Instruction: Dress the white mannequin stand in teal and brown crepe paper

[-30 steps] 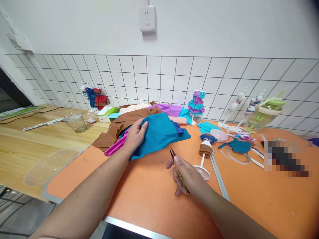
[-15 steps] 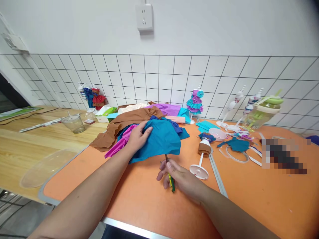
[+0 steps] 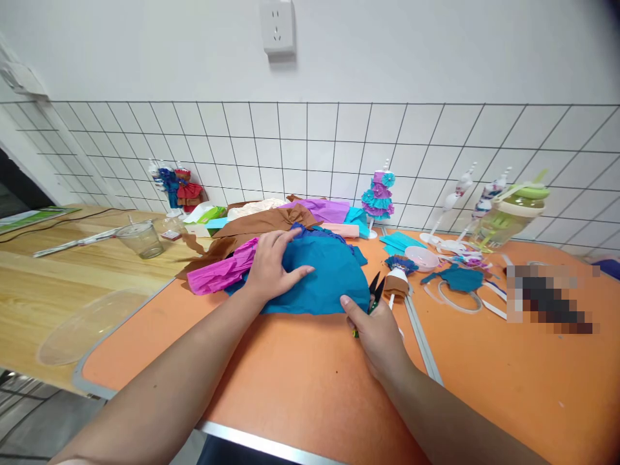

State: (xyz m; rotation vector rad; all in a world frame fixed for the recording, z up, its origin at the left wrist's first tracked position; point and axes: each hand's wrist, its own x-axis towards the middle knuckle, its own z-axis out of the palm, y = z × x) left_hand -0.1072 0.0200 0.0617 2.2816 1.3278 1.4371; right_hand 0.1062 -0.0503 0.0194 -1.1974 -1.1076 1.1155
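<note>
A rounded sheet of teal crepe paper (image 3: 324, 278) lies across the heap at the middle of the orange table. My left hand (image 3: 271, 268) rests on its left part, fingers spread and thumb pointing right. At the sheet's lower right edge, my right hand (image 3: 378, 329) is closed around scissors (image 3: 376, 294) with black blades and green-yellow handles. The blades point up and look slightly parted; my right thumb lies over the sheet's edge. Magenta crepe paper (image 3: 220, 268) sticks out left of my left hand. Just beyond the scissors is a small white stand (image 3: 397, 274) wrapped in brown and blue paper.
Brown paper (image 3: 271, 223) and purple paper (image 3: 324, 210) are piled behind. A ruffled figure (image 3: 379, 197) stands by the wall. To the right are a pink bowl (image 3: 422, 258), teal scraps (image 3: 458, 278) and a green-lidded bottle (image 3: 513, 210). A plastic cup (image 3: 140, 239) is on the wooden table.
My right hand has moved right and up with the scissors, now at the paper's edge. The teal sheet is flatter and reaches farther right. My left thumb has spread out.
</note>
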